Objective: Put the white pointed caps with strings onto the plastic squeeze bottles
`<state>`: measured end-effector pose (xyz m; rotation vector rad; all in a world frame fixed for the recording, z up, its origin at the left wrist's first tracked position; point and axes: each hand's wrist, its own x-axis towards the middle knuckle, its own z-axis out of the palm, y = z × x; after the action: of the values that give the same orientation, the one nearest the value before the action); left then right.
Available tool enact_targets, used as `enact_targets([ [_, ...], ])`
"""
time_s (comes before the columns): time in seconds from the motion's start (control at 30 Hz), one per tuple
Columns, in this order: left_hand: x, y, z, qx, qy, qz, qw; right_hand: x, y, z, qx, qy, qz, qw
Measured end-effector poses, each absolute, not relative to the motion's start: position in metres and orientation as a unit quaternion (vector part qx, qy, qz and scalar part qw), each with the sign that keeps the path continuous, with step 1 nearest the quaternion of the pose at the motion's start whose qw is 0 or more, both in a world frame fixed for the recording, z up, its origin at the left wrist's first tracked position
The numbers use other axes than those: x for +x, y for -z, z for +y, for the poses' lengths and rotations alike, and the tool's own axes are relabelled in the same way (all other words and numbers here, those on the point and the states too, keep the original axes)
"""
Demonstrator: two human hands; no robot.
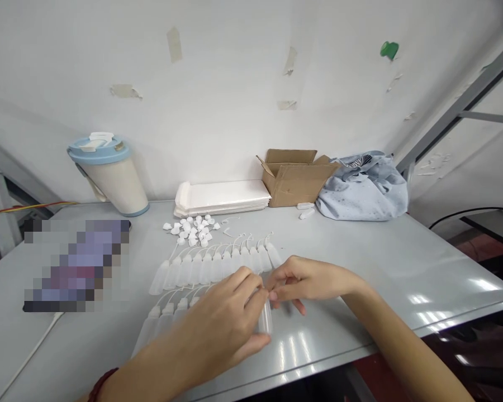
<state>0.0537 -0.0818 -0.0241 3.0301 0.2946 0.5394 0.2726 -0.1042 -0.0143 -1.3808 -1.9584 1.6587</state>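
Observation:
My left hand [238, 310] is closed around a small translucent plastic bottle [266, 319], whose lower part shows below the fingers. At the bottle's upper end, my right hand [304, 279] meets it with thumb and forefinger pinched together; what lies between them is hidden. Behind my hands, a row of similar bottles [212, 269] lies side by side, thin white strips at their tops. Another row of bottles [161, 324] lies nearer, partly covered by my left hand and forearm. Beyond the rows is a loose pile of small white caps [193, 230].
A stack of white padded envelopes [224, 196], an open cardboard box [297, 181] and a bundled light-blue cloth [364, 190] stand along the wall. Two small white pieces [306, 213] lie by the box. To the left are a tumbler [115, 178] and a blurred-out phone [79, 262] with a cable.

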Motion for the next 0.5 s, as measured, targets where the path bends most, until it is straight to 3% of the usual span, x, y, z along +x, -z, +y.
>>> enact_targets([
  [0.23, 0.056, 0.029, -0.082, 0.987, -0.107, 0.107, 0.044, 0.267, 0.027, -0.101, -0.441, -0.582, -0.681, 0.054],
  [0.5, 0.056, 0.032, -0.079, 0.986, -0.061, 0.138, 0.069, 0.266, 0.025, -0.1, -0.467, -0.576, -0.667, 0.074],
])
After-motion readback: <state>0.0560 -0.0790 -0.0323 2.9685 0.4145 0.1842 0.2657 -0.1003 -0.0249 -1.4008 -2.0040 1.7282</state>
